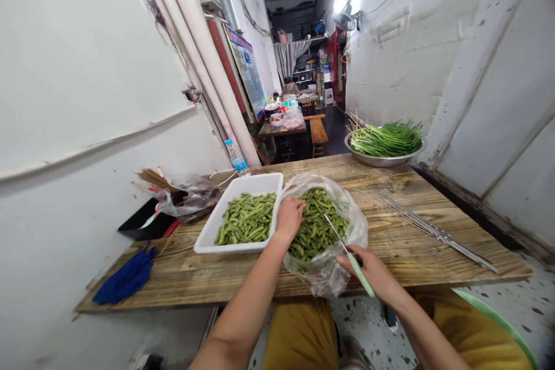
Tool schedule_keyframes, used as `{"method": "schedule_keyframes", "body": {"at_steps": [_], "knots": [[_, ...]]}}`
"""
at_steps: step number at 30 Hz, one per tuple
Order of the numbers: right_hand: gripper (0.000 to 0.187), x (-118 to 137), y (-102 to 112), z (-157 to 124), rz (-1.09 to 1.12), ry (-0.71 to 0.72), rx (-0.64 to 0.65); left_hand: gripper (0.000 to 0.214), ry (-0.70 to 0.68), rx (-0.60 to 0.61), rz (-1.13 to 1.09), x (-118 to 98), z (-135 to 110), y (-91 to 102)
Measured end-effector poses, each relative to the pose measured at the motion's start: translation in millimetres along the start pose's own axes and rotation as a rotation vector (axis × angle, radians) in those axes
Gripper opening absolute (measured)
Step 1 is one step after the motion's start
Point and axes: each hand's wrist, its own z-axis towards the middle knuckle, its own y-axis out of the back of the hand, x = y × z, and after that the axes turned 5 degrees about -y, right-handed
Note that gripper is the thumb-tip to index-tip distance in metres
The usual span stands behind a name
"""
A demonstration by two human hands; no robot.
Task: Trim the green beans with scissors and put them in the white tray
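My left hand (289, 215) reaches into a clear plastic bag (347, 225) of green bean pods (318, 225), fingers curled down among the pods; what they grip is hidden. My right hand (368, 269) is closed round the pale green handles of a pair of scissors (347, 251), blades pointing up and left over the bag's near edge. Left of the bag lies a white rectangular tray (255, 185) holding more green pods (247, 219). Everything rests on a wooden plank table (411, 231).
A metal bowl (381, 157) of long green stalks stands at the far right corner. Metal skewers (437, 232) lie on the right side. A blue cloth (125, 278), a black tray (141, 219), a crumpled bag and a water bottle (237, 159) are at left. A person sits far back.
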Motion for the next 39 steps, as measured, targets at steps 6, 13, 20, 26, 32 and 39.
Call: {"method": "schedule_keyframes", "body": {"at_steps": [6,13,20,26,32,39], "knots": [[0.036,-4.3,2.0,-2.5,0.02,-0.004,-0.018,0.037,-0.044,0.105,0.116,-10.5,9.5,-10.8],[0.037,-4.9,3.9,-3.3,0.014,0.002,-0.027,0.029,0.207,0.036,0.039,-24.7,32.2,-37.5],[0.033,1.4,14.8,-1.6,0.005,0.005,-0.083,0.031,0.202,0.027,-0.863,-25.0,9.7,-20.4],[0.037,14.9,12.3,5.7,0.002,0.026,-0.09,0.035,0.22,0.087,-1.056,-33.0,-15.2,-1.1],[0.04,21.9,8.9,7.3,0.032,0.083,-0.083,0.031,0.127,0.042,-0.965,-34.9,-24.0,3.8],[0.039,28.3,9.4,3.0,0.013,0.079,-0.066,0.033,0.116,0.061,-0.989,-34.9,-30.2,4.2]]}}
